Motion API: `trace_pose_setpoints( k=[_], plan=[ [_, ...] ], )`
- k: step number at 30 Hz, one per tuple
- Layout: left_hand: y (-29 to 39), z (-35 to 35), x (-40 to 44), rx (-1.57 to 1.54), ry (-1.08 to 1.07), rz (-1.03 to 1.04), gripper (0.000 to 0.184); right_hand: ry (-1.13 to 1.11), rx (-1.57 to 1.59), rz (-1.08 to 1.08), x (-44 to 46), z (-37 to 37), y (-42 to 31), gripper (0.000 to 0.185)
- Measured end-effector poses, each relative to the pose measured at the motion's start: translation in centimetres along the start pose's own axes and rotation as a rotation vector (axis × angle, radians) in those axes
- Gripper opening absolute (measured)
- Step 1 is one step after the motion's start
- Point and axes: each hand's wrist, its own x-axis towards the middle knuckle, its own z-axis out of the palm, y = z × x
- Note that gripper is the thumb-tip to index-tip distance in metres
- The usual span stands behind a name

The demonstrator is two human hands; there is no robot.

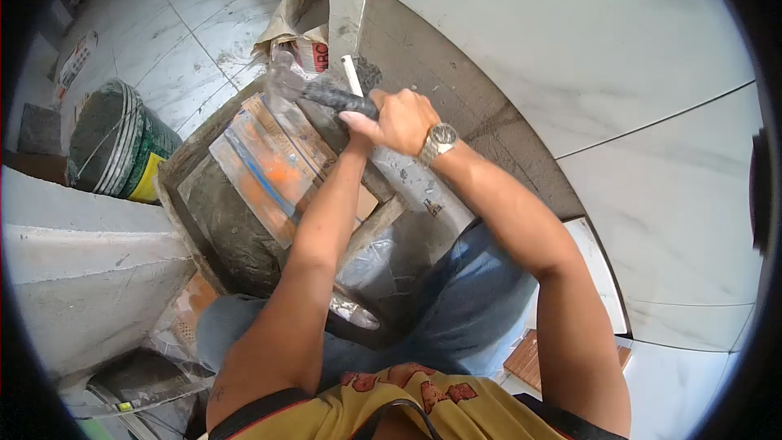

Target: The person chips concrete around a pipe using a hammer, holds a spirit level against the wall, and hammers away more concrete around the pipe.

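Observation:
My right hand (pixel 401 121), with a watch at its wrist, is closed around the black grip of a hammer (pixel 336 99). The hammer's dusty grey head (pixel 285 77) points to the left. My left hand (pixel 360 142) is under the right one and mostly hidden, so its fingers do not show. Just beyond both hands a short white stick-like piece (pixel 352 75) stands at a tilt; whether a hand touches it I cannot tell. Below and left of the hands lie stacked boards or tiles (pixel 265 167) with orange and blue marks.
A cement-stained green bucket (pixel 122 143) stands at the left on the tiled floor. An opened paper sack (pixel 301 20) is beyond the hands, beside a white post (pixel 352 0). Large marble-look tiles (pixel 570 49) fill the right side. A low concrete wall (pixel 90 253) is at the left.

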Motion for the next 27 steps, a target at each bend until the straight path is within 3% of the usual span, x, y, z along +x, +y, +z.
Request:
trace_pose_setpoints(
  k=[2,4,5,7,10,12,18,27],
  plan=[
    [7.0,-0.3,-0.1,0.326,-0.044,-0.518,0.037,0.022,-0.008,0.175,2.5,4.4,4.7,0.074],
    [12.2,-0.3,0.2,0.325,-0.044,-0.758,0.032,-0.049,0.005,0.293,3.2,4.4,5.6,0.077],
    [14.1,-0.2,0.3,0.284,-0.041,-0.816,0.030,-0.033,0.008,0.251,2.8,3.9,5.0,0.077],
    [13.0,-1.2,-1.3,0.106,-0.196,-0.628,0.028,-0.029,0.002,0.165,1.0,2.9,3.3,0.079],
    [9.0,-0.7,-2.0,0.010,-0.141,-0.433,0.028,-0.031,0.071,0.041,-1.4,2.0,0.9,0.069],
    [7.7,-0.4,-2.7,0.041,-0.105,-0.432,0.028,-0.010,0.079,-0.038,-2.3,1.5,-0.3,0.061],
    [9.6,0.3,-3.3,0.168,-0.025,-0.595,0.029,-0.092,0.020,0.031,-3.0,0.1,-1.8,0.062],
    [7.4,0.8,-3.4,0.090,-0.025,-0.454,0.030,-0.034,-0.022,-0.017,-3.2,-0.6,-2.3,0.061]
  ],
)
